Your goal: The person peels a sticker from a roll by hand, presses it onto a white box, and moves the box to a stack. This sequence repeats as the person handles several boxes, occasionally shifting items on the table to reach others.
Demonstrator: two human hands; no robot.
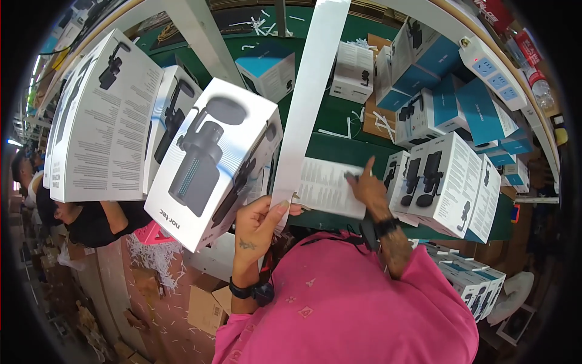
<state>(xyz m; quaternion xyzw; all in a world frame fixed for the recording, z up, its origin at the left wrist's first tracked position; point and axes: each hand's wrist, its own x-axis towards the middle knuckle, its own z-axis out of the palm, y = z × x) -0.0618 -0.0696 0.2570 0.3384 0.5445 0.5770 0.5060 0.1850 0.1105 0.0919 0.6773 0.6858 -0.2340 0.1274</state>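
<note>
My left hand (259, 229) is closed, thumb and fingers pinching the lower end of a long white strip (315, 79) that runs up to the top edge. Just right of it lies a white printed box (327, 189), its text-covered face turned up and slightly blurred. Over that box's right end is my right hand (368, 187), index finger stretched out and thumb apart. Whether it touches the box I cannot tell. Left of my left hand a large white microphone box (209, 161) stands tilted, a dark microphone pictured on its front.
More microphone boxes (109, 121) stand at the left, and others (439, 182) at the right. Blue-and-white boxes (485, 109) are stacked at the far right below a power strip (494, 73). Paper scraps (260, 27) litter the green table (321, 127). At the left, a person (91, 221) is partly hidden.
</note>
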